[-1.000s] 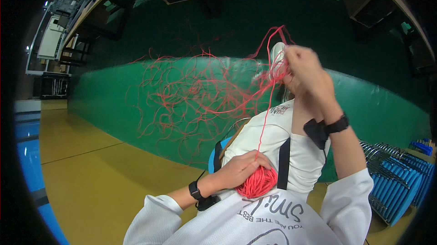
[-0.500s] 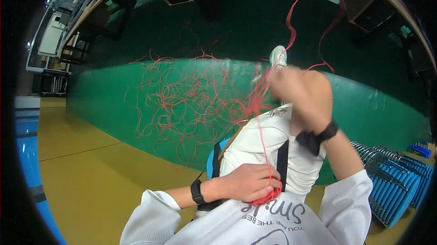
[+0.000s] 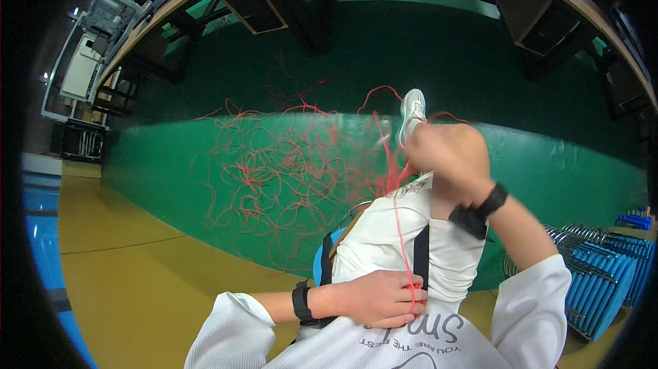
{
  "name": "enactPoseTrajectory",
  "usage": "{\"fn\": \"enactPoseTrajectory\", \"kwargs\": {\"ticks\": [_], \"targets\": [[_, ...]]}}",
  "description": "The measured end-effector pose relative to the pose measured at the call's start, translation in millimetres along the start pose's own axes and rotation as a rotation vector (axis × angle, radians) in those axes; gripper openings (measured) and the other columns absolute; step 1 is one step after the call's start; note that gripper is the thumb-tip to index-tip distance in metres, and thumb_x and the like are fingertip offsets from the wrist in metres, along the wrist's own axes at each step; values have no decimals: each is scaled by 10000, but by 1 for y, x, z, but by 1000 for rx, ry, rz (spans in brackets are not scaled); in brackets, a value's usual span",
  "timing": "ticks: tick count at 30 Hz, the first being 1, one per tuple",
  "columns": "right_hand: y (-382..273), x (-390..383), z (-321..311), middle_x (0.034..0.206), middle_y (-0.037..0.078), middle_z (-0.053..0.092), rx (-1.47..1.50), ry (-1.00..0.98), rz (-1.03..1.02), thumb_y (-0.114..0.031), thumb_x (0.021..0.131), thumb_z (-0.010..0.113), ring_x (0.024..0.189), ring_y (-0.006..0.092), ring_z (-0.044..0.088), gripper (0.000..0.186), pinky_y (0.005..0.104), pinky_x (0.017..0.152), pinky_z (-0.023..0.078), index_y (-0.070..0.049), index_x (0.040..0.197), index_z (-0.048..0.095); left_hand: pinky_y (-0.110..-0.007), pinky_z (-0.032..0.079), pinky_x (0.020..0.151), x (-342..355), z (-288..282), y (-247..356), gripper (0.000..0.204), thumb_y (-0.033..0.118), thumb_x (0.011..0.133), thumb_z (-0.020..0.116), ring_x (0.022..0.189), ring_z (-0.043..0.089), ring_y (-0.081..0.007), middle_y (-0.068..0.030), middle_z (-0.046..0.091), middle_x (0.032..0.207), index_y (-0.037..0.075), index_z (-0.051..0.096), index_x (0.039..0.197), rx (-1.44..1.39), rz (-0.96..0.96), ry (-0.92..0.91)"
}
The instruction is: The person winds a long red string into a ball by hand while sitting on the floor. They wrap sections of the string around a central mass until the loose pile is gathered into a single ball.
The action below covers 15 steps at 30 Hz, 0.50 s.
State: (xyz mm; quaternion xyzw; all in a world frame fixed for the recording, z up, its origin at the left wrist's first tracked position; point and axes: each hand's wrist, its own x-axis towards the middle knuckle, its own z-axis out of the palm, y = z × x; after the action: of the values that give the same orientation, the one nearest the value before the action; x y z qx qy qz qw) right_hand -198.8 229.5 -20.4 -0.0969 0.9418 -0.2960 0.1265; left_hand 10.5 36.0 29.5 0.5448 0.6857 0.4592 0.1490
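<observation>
Left hand (image 3: pixel 379 298) closed over red yarn ball in lap, anchoring it. Right hand (image 3: pixel 447 156) raised, fingers pinching red yarn strand (image 3: pixel 401 232) taut. Loose yarn tangle (image 3: pixel 288 170) sprawled across green floor (image 3: pixel 171 163) near white sneaker (image 3: pixel 412 110).

Left hand (image 3: pixel 380 298) closed over thin red yarn strand (image 3: pixel 399 232) at lap; right hand (image 3: pixel 447 156) raised, pinching it above tangled red yarn (image 3: pixel 288 170) on green floor mat (image 3: pixel 178 163).

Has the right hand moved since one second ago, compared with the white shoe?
Yes. The right hand has dropped: earlier it was beside the white shoe, and now it is below the shoe, nearer the lap, holding the red yarn.
</observation>
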Motion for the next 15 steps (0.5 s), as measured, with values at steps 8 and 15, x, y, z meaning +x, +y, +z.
{"fn": "enactPoseTrajectory", "kwargs": {"ticks": [8, 15], "targets": [[-4, 34, -112, 714, 100, 671, 770, 404, -101, -168, 942, 491, 621, 175, 658, 249, 294, 581, 549, 4, 860, 652, -383, 525, 847, -23, 0, -21, 244, 220, 963, 462, 1005, 622, -278, -103, 600, 1092, 92, 641, 1069, -236, -373, 109], [-64, -25, -41, 757, 141, 692, -546, -182, -53, -300, 779, 607, 733, 329, 683, 272, 461, 663, 527, -66, 864, 717, -386, 525, 879, -2, 2, 13, 251, 192, 904, 572, 1064, 587, -312, -107, 599, 1120, 69, 624, 1116, 31, 56, 33]]}}
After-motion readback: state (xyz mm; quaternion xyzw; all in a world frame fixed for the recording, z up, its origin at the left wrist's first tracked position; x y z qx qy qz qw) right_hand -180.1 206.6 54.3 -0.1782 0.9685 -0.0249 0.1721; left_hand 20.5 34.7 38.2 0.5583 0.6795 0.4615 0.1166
